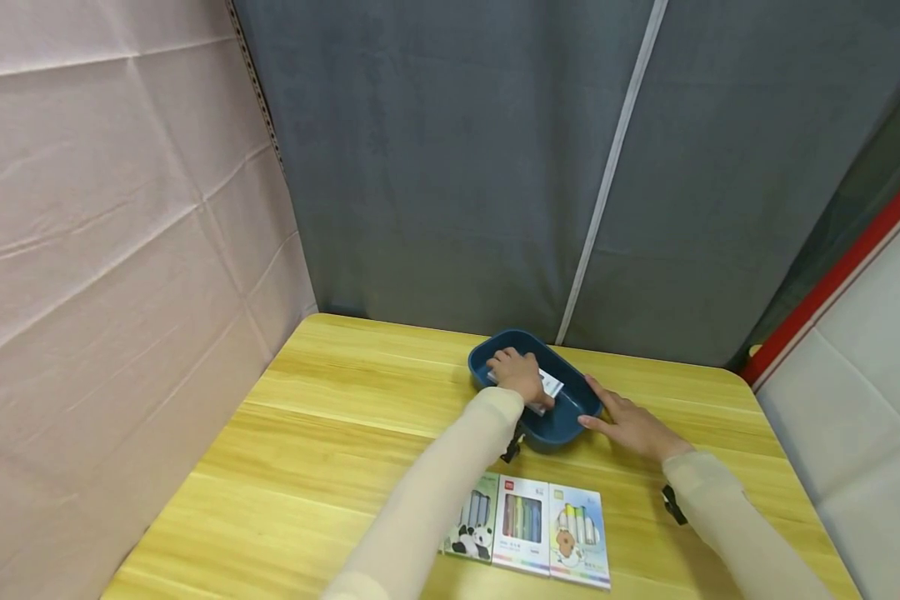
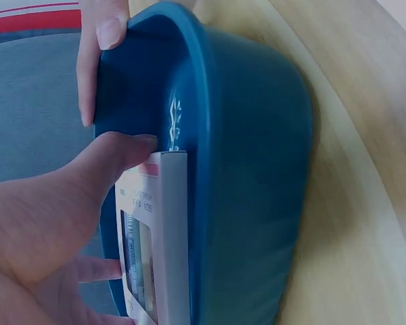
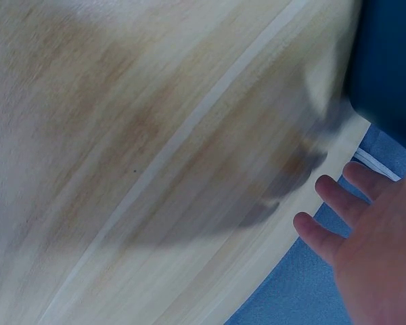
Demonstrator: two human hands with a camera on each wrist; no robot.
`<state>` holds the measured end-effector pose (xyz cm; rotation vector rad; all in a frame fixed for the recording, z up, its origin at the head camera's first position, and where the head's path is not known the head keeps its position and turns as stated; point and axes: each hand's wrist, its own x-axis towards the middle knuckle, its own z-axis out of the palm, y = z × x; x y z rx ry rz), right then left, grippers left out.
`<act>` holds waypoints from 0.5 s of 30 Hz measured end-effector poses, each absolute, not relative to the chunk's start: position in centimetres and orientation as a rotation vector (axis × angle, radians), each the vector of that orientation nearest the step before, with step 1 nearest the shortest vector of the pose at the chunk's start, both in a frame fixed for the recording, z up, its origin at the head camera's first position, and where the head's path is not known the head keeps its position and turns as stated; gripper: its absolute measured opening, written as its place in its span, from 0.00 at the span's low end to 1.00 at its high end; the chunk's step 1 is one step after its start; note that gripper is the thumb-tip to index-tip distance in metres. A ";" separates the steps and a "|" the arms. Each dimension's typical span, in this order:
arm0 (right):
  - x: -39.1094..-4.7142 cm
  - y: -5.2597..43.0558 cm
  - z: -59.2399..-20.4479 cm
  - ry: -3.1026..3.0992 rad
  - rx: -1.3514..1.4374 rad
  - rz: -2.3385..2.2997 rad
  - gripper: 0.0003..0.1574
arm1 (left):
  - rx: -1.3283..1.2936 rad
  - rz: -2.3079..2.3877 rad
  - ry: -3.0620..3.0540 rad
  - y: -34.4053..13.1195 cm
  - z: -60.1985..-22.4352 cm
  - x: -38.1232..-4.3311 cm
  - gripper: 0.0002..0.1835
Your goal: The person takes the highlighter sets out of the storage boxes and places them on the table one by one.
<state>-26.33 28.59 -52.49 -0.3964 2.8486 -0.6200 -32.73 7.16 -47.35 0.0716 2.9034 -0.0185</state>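
Observation:
A dark blue plastic bin point(image 1: 562, 432) stands toward the back of the table. Inside it, my left hand point(image 1: 521, 377) grips a white windowed box of pens point(image 2: 172, 237), thumb at one end and fingers along the far side. The box lies against the inner wall in the left wrist view, and my hand covers part of it. My right hand point(image 1: 633, 423) is at the bin's right end, with thumb and fingertips at the rim. Its other fingers point(image 3: 348, 203) are spread and nearly straight in the right wrist view.
Three pen boxes lie side by side in front of the bin: a green panda box point(image 1: 474, 533) partly behind my left sleeve, a white box point(image 1: 521, 557) and a pale blue bear box point(image 1: 581, 542). A grey curtain point(image 1: 450, 167) hangs behind the wooden table point(image 1: 330, 433).

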 end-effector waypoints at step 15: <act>-26.5 28.6 -52.2 2.839 -0.388 -0.621 0.55 | 0.128 -0.056 2.920 6.5 -43.3 -31.6 0.53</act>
